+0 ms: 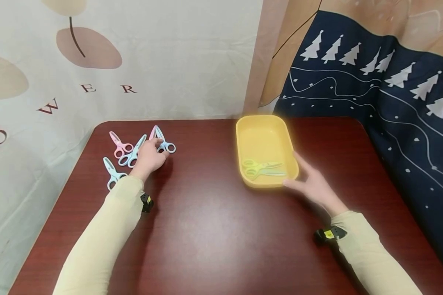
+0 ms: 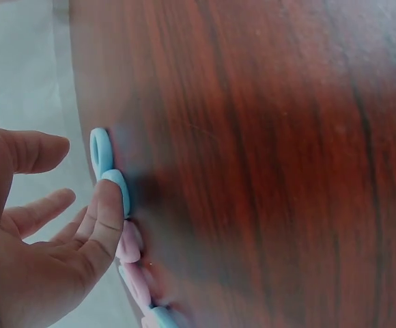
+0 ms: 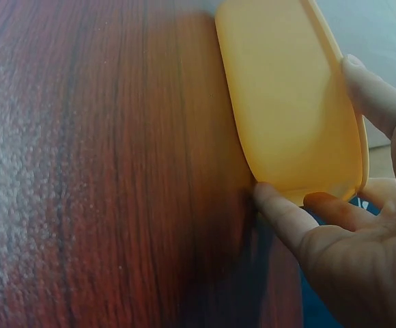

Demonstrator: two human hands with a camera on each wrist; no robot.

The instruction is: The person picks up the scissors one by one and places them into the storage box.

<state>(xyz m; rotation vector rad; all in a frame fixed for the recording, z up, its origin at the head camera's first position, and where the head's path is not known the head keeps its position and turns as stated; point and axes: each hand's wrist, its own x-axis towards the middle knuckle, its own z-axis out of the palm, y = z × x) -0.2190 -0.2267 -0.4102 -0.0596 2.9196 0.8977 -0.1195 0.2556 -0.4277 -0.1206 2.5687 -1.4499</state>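
At the back left of the table, my left hand (image 1: 151, 157) reaches over the scissors, thumb and fingers spread. In the left wrist view its fingertips overlap a blue scissors handle (image 2: 119, 184), and the space between thumb and fingers is bare. Blue scissors (image 1: 164, 143) lie at those fingertips, with a pink blade (image 1: 152, 133) partly hidden beside them. My right hand (image 1: 315, 186) holds the near right corner of a yellow tray (image 1: 266, 135), thumb and fingers round its rim and wall. Inside the tray lie yellow scissors (image 1: 256, 164) and greenish scissors (image 1: 260, 173).
Left of my left hand lie pink scissors (image 1: 115, 139), blue scissors (image 1: 134, 152) and another blue pair (image 1: 111, 170), all on the dark red wooden table (image 1: 203, 229). A pale printed cloth (image 1: 181, 61) hangs behind; a navy tree-patterned cloth (image 1: 336, 88) hangs at the right.
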